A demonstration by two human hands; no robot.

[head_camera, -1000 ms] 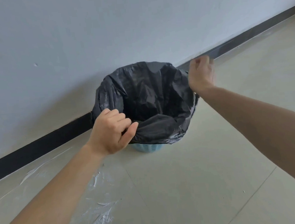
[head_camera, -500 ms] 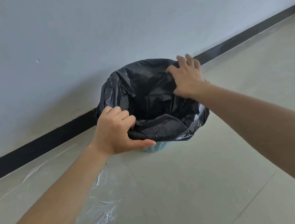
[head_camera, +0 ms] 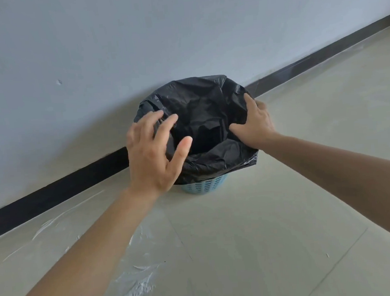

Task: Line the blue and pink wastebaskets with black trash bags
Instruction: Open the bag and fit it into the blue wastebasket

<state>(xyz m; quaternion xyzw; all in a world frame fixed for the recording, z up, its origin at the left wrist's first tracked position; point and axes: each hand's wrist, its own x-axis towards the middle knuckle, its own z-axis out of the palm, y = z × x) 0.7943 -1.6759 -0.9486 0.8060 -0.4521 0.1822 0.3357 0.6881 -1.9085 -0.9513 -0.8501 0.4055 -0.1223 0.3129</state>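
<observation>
Hands (head_camera: 153, 155) (head_camera: 255, 122) on crumpled black bag (head_camera: 205, 114)

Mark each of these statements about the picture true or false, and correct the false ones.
1. A black bag is draped over the rim of the blue basket. True.
2. The basket stands in the middle of the room. False: it stands by the wall.
3. The left hand has its fingers spread open. True.
4. The right hand is off the bag. False: it rests on the bag's right edge.
5. A pink basket stands beside the blue one. False: none is in view.
</observation>
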